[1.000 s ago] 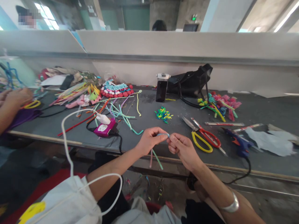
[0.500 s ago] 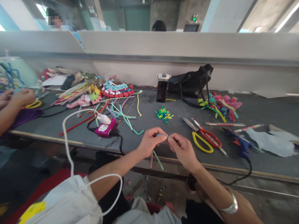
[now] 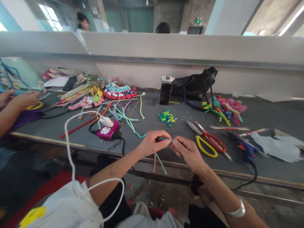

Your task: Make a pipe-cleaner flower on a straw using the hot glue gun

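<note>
My left hand [image 3: 152, 143] is closed around a few pipe cleaners [image 3: 158, 162]; pink and green ends hang below it and a blue piece runs across to the right. My right hand [image 3: 186, 150] pinches the tip of that blue piece, fingertip to fingertip with the left. Both hands hover over the near edge of the dark table [image 3: 152, 114]. A silver bangle [image 3: 235, 210] sits on my right wrist.
Yellow and red scissors [image 3: 207, 143] and a blue glue gun [image 3: 244, 146] lie right of my hands. A magenta power block [image 3: 107, 129] with a white cable, loose pipe cleaners [image 3: 118, 114], a phone [image 3: 165, 91] and a black bag [image 3: 194, 84] lie beyond. Another person's hands [image 3: 16, 101] work at far left.
My hands have stayed together at the table edge; the blue piece between them went from a small arch to a straighter line. The view shifted slightly.
</note>
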A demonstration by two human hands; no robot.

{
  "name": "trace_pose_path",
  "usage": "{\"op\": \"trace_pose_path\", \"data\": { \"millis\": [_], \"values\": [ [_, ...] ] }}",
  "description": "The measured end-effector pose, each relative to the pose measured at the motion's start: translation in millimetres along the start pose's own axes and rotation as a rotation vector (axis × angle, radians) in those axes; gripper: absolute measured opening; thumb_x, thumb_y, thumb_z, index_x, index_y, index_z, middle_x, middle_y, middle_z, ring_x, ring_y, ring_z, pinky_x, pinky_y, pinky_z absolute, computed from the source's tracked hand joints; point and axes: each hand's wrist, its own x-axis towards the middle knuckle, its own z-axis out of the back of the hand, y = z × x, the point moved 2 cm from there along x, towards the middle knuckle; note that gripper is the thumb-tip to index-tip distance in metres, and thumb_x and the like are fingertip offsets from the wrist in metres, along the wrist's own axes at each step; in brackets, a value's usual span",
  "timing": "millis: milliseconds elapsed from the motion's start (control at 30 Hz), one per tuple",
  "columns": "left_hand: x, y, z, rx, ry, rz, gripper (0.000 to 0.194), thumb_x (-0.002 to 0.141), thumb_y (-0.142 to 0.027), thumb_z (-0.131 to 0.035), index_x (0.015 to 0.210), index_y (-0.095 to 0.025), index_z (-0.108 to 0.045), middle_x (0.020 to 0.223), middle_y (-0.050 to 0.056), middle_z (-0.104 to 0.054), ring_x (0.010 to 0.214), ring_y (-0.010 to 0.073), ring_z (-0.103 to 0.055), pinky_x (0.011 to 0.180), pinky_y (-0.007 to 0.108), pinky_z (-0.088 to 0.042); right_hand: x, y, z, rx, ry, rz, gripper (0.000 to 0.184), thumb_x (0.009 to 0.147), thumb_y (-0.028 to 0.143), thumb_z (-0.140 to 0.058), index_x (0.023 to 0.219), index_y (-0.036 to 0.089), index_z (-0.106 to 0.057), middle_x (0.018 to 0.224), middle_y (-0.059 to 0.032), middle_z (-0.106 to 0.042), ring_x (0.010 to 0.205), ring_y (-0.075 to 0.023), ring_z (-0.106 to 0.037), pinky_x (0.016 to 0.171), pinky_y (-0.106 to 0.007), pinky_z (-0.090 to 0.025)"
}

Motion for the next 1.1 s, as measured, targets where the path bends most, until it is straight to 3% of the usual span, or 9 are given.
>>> {"op": "trace_pose_path", "data": {
  "millis": [133,400,567,667,767,900,967,1100],
  "values": [
    [0.9,-6.9,3.5,0.073,0.079,-0.107,0.016,0.084,-0.026,-0.058,0.081,-0.014,-0.068,0.073,0.002,-0.064,0.066,0.0107,-0.052,0.061,0.021,-0.037,-0.9,0.1,2.9,-0.109,0.065,0.009,0.035,0.093,0.045,-0.047,0.073,0.017,-0.056,0.053,0.0056,-0.042,0.05,-0.0082,-0.036,0.05,-0.022,-0.028],
    [-2.2,-6.3,2.7,0.303,0.247,-0.156,0.013,0.083,-0.018,-0.055,0.073,-0.015,-0.064,0.062,-0.002,-0.056,0.059,0.0093,-0.046,0.062,0.021,-0.034,-4.0,11.6,10.9,-0.518,0.178,0.161,0.027,0.093,0.031,-0.046,0.07,0.018,-0.054,0.065,0.0031,-0.048,0.063,-0.0099,-0.043,0.059,-0.021,-0.033],
    [-8.6,-8.3,1.6,0.345,0.356,-0.18,0.014,0.082,-0.017,-0.055,0.071,-0.015,-0.062,0.06,-0.003,-0.051,0.058,0.0086,-0.045,0.06,0.021,-0.032,-8.4,14.7,11.8,-0.545,0.298,0.191,0.026,0.092,0.027,-0.047,0.068,0.018,-0.05,0.063,0.0041,-0.045,0.061,-0.0089,-0.041,0.058,-0.021,-0.032],
    [-11.4,-8.9,1.2,0.297,0.384,-0.101,0.015,0.084,-0.022,-0.056,0.073,-0.015,-0.063,0.058,-0.004,-0.049,0.056,0.0083,-0.043,0.057,0.021,-0.03,-6.9,13.9,11.8,-0.523,0.301,0.193,0.026,0.091,0.026,-0.049,0.068,0.018,-0.053,0.063,0.0041,-0.048,0.061,-0.0086,-0.042,0.058,-0.02,-0.033],
    [-10.9,-5.0,3.2,0.239,0.248,0.039,0.022,0.087,-0.032,-0.054,0.076,-0.016,-0.063,0.056,-0.005,-0.045,0.054,0.0082,-0.037,0.053,0.021,-0.028,-1.8,10.2,13.4,-0.451,0.143,0.156,0.027,0.093,0.031,-0.048,0.072,0.017,-0.059,0.062,0.0033,-0.051,0.059,-0.0092,-0.045,0.056,-0.02,-0.035],
    [-5.5,4.5,20.6,-0.015,-0.133,0.122,0.026,0.088,-0.04,-0.055,0.079,-0.016,-0.06,0.062,-0.004,-0.047,0.056,0.0079,-0.04,0.051,0.019,-0.029,-1.2,2.0,4.1,-0.381,-0.057,0.208,0.024,0.094,0.038,-0.049,0.094,0.018,-0.063,0.077,-0.0007,-0.061,0.066,-0.0118,-0.053,0.06,-0.022,-0.042],
    [-2.6,11.7,34.0,-0.274,-0.291,0.172,0.024,0.089,-0.04,-0.054,0.084,-0.017,-0.057,0.054,-0.007,-0.041,0.045,0.0061,-0.032,0.044,0.019,-0.023,-4.7,-2.8,-10.8,-0.499,-0.006,0.304,0.024,0.092,0.037,-0.054,0.105,0.019,-0.062,0.092,-0.0048,-0.065,0.082,-0.0156,-0.059,0.074,-0.027,-0.046],
    [0.0,22.9,51.1,-0.594,-0.358,0.197,0.018,0.085,-0.034,-0.06,0.086,-0.017,-0.054,0.058,-0.005,-0.054,0.035,0.0033,-0.029,0.038,0.018,-0.02,-7.4,-13.6,-46.0,-0.892,0.178,0.462,0.035,0.09,0.04,-0.058,0.12,0.021,-0.061,0.116,-0.0108,-0.062,0.108,-0.0259,-0.053,0.091,-0.04,-0.042]
  ]
}}
